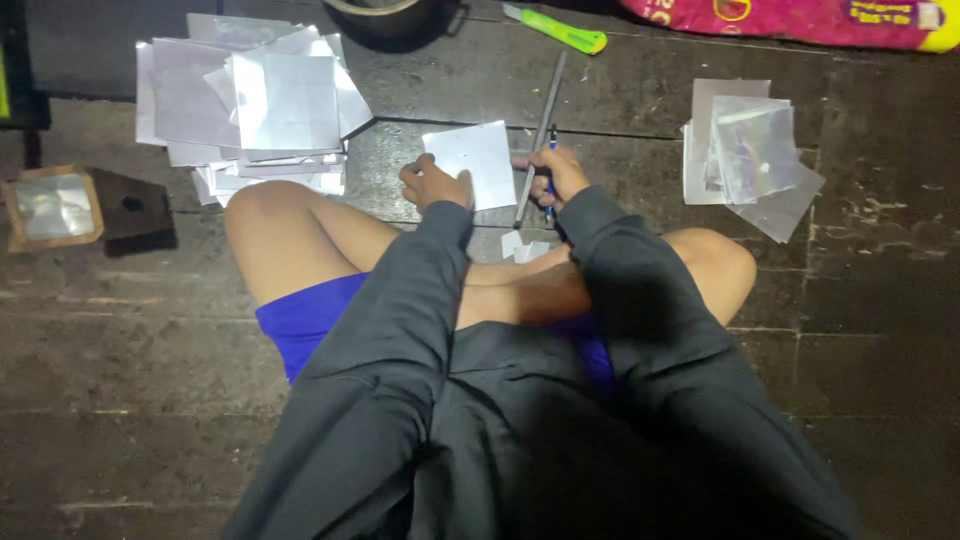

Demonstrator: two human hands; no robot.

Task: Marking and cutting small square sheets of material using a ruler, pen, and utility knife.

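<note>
**Holding sheet and ruler on the floor: position report**

Sitting cross-legged on a dark plank floor (150,330), the person wears a dark long-sleeved top and blue shorts, both arms reaching forward over the shins; a few small pale offcuts (524,246) lie just ahead of the crossed legs.

Left hand (432,185): fingers closed down on the near-left corner of a square silvery sheet (472,160), pinning it flat to the floor; right hand (556,175): grip closed on a blue pen (549,170) and pressing on a long grey ruler (540,140).

Key relation: the ruler lies along the right edge of the sheet, touching or just beside it, long axis running away from the body and leaning slightly right at its far end; the sheet sits between the two hands, the pen on the ruler's right side, away from the sheet; the right hand is the nearer to the ruler.

Farther out: a loose heap of similar sheets (250,100) at far left beyond the knee; a smaller stack (750,150) at far right; a brown framed piece (52,206) at the left margin; a green utility knife (556,28), a round container (380,12) and a pink packet (800,15) along the far edge.
</note>
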